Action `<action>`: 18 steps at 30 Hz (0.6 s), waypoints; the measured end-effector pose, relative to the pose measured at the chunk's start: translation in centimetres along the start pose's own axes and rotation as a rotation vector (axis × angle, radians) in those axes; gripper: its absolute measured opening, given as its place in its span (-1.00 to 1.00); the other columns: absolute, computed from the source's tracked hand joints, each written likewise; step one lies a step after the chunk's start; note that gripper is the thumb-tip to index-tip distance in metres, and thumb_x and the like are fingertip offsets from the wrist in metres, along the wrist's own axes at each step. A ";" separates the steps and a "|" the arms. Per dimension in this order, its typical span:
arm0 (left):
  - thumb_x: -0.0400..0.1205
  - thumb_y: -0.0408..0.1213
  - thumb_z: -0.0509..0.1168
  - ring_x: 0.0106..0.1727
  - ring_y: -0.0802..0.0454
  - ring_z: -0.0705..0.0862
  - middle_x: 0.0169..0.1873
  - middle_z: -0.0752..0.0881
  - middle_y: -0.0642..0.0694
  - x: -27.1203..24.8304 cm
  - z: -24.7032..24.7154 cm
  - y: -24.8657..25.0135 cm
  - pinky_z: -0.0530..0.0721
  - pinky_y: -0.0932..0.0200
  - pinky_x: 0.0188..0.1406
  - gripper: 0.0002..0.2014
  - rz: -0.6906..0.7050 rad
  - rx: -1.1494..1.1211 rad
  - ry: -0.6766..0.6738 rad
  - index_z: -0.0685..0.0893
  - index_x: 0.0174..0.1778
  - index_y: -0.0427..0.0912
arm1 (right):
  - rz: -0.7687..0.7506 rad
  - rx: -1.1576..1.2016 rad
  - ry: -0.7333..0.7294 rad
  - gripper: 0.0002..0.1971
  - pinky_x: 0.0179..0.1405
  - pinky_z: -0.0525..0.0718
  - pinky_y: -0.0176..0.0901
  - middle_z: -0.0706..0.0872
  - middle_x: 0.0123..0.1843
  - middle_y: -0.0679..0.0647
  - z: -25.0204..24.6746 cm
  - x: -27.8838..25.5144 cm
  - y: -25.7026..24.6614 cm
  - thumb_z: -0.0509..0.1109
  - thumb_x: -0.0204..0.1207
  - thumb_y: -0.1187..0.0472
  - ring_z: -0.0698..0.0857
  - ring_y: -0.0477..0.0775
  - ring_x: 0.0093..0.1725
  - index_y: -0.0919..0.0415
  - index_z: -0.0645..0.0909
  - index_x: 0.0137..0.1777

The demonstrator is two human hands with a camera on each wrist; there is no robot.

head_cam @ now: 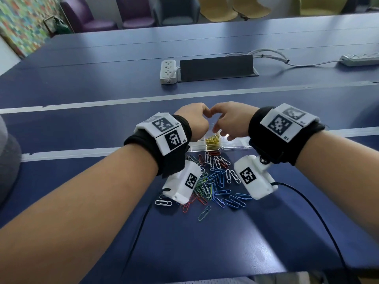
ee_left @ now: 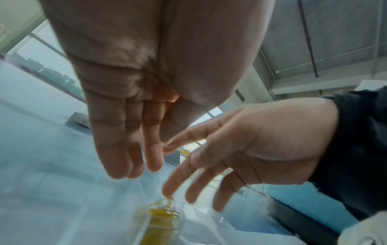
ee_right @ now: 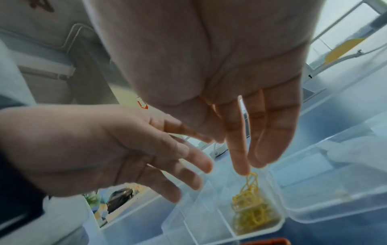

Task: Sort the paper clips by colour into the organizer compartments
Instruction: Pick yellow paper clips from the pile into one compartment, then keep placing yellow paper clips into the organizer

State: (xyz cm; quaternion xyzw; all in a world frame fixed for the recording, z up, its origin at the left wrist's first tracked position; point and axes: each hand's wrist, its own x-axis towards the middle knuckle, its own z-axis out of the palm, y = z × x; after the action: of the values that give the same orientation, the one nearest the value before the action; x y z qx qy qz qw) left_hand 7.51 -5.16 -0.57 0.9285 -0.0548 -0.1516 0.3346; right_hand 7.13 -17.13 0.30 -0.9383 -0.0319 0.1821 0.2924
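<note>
A clear plastic organizer [head_cam: 196,146] lies on the blue table, and one of its compartments holds a heap of yellow paper clips [head_cam: 213,140]. Both hands hover right over it. My left hand [head_cam: 196,119] and right hand [head_cam: 227,123] meet at the thumb side. In the right wrist view my right hand [ee_right: 251,140] points straight fingers down, one fingertip touching the top of the yellow clips [ee_right: 251,210]. My left hand [ee_left: 134,157] also has straight fingers and holds nothing I can see. A mixed pile of coloured clips [head_cam: 215,181] lies nearer me, under the wrists.
The organizer's clear lid [ee_right: 335,190] lies open to the right. Neighbouring compartments [ee_right: 199,215] look bare. A white power strip [head_cam: 168,71] and a black cable flap [head_cam: 216,67] sit farther back. A wrist camera cable [head_cam: 307,201] trails over the table. Chairs line the far side.
</note>
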 end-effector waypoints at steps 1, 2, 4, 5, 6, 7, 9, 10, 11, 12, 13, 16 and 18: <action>0.56 -0.49 0.18 0.21 -0.17 0.67 0.19 0.69 -0.15 -0.2 -0.4 -0.3 0.69 -0.01 0.19 -0.60 0.019 0.060 0.019 0.57 0.29 -0.10 | -0.006 -0.069 -0.020 -0.50 0.11 0.76 0.09 0.68 0.28 0.19 0.3 0.1 0.1 0.17 0.56 0.39 0.73 0.22 0.06 0.11 0.40 0.50; 0.56 -0.45 0.20 0.14 -0.12 0.68 0.11 0.69 -0.10 -0.5 -0.9 -0.7 0.67 0.10 0.11 -0.64 0.038 0.124 0.032 0.61 0.24 -0.07 | -0.018 -0.127 -0.026 -0.51 0.15 0.73 0.03 0.66 0.32 0.15 0.5 0.3 0.2 0.17 0.57 0.36 0.71 0.19 0.09 0.08 0.40 0.50; 0.57 -0.39 0.23 -0.07 -0.03 0.64 -0.09 0.66 -0.05 -1.4 -1.8 -1.6 0.59 0.20 -0.05 -0.72 0.074 0.219 0.023 0.66 0.15 -0.05 | -0.062 -0.221 0.008 -0.55 0.28 0.62 -0.09 0.64 0.36 0.07 0.6 0.4 0.4 0.20 0.56 0.32 0.65 0.13 0.22 0.02 0.47 0.44; 0.58 -0.35 0.24 -0.15 0.02 0.61 -0.16 0.65 -0.02 -1.9 -2.2 -2.1 0.56 0.23 -0.08 -0.77 0.086 0.253 0.006 0.68 0.10 -0.04 | -0.086 -0.244 0.037 -0.57 0.33 0.57 -0.10 0.66 0.36 0.06 0.6 0.4 0.4 0.20 0.55 0.32 0.63 0.11 0.28 0.00 0.53 0.39; 0.58 -0.30 0.26 -0.23 0.06 0.59 -0.22 0.64 0.02 -2.4 -2.5 -2.6 0.54 0.25 -0.10 -0.82 0.094 0.284 -0.014 0.69 0.05 -0.03 | -0.106 -0.246 0.063 -0.59 0.36 0.56 -0.11 0.68 0.33 0.05 0.6 0.3 0.4 0.20 0.53 0.32 0.63 0.11 0.30 -0.02 0.58 0.32; 0.58 -0.26 0.29 -0.32 0.12 0.58 -0.29 0.64 0.05 -3.0 -2.8 -3.1 0.53 0.28 -0.15 -0.86 0.098 0.315 -0.036 0.70 0.01 -0.02 | -0.126 -0.242 0.085 -0.61 0.34 0.57 -0.11 0.71 0.28 0.04 0.6 0.2 0.3 0.19 0.51 0.33 0.64 0.10 0.27 -0.03 0.64 0.24; 0.56 -0.22 0.34 -0.44 0.27 0.53 -0.42 0.61 0.15 -3.9 -3.1 -4.2 0.52 0.34 -0.33 -0.90 0.105 0.383 -0.079 0.74 -0.05 -0.03 | -0.195 -0.266 0.108 -0.65 0.19 0.61 -0.19 0.76 0.08 0.02 0.9 -0.6 -0.1 0.20 0.49 0.34 0.69 0.08 0.10 -0.02 0.74 0.07; 0.54 -0.22 0.37 -0.46 0.32 0.51 -0.47 0.59 0.18 -4.3 -3.1 -4.6 0.49 0.39 -0.36 -0.90 0.108 0.419 -0.100 0.76 -0.08 -0.03 | -0.245 -0.305 0.094 -0.67 0.08 0.60 -0.26 0.76 -0.05 -0.01 1.2 -1.2 -0.4 0.23 0.48 0.33 0.70 0.05 0.02 0.00 0.76 0.02; 0.52 -0.21 0.39 -0.46 0.35 0.51 -0.49 0.59 0.19 -4.7 -3.1 -5.0 0.47 0.43 -0.38 -0.91 0.109 0.450 -0.122 0.77 -0.10 -0.04 | -0.303 -0.358 0.058 -0.70 -0.03 0.56 -0.32 0.71 -0.18 -0.06 1.6 -1.7 -0.6 0.26 0.47 0.32 0.70 0.02 -0.06 0.01 0.78 -0.01; 0.50 -0.20 0.42 -0.47 0.35 0.52 -0.51 0.60 0.19 -5.0 -3.0 -5.3 0.45 0.45 -0.39 -0.90 0.109 0.474 -0.147 0.79 -0.11 -0.04 | -0.359 -0.420 0.007 -0.74 -0.14 0.51 -0.38 0.66 -0.27 -0.12 2.1 -2.4 -0.9 0.30 0.47 0.28 0.68 -0.02 -0.15 0.02 0.79 -0.01; 0.49 -0.19 0.44 -0.48 0.35 0.53 -0.52 0.60 0.19 -5.4 -2.9 -5.6 0.45 0.49 -0.41 -0.90 0.111 0.491 -0.174 0.80 -0.11 -0.04 | -0.406 -0.477 -0.054 -0.77 -0.26 0.48 -0.43 0.61 -0.34 -0.18 2.6 -2.9 -1.0 0.34 0.47 0.24 0.64 -0.09 -0.25 0.01 0.79 0.00; 0.43 -0.09 0.49 -0.48 0.36 0.54 -0.51 0.59 0.19 -6.1 -2.1 -6.0 0.45 0.51 -0.41 -0.81 0.133 0.510 -0.236 0.79 -0.07 0.00 | -0.473 -0.545 -0.218 -0.82 -0.41 0.41 -0.55 0.51 -0.48 -0.26 4.1 -3.5 -1.0 0.42 0.45 0.14 0.48 -0.28 -0.45 -0.04 0.77 0.02; 0.40 0.01 0.50 -0.39 0.29 0.52 -0.44 0.57 0.16 -6.4 -1.4 -6.1 0.50 0.31 -0.27 -0.68 0.144 0.490 -0.258 0.73 0.03 0.02 | -0.470 -0.560 -0.259 -0.81 -0.27 0.48 -0.34 0.48 -0.47 -0.23 4.9 -3.4 -0.8 0.46 0.42 0.08 0.44 -0.29 -0.43 -0.04 0.74 0.03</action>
State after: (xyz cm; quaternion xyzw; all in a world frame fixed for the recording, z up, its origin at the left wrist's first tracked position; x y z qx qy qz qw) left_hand 1.84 1.69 -1.91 0.9485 -0.1975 -0.2265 0.1005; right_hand 2.23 -14.41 -1.84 -0.9180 -0.3314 0.2115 0.0521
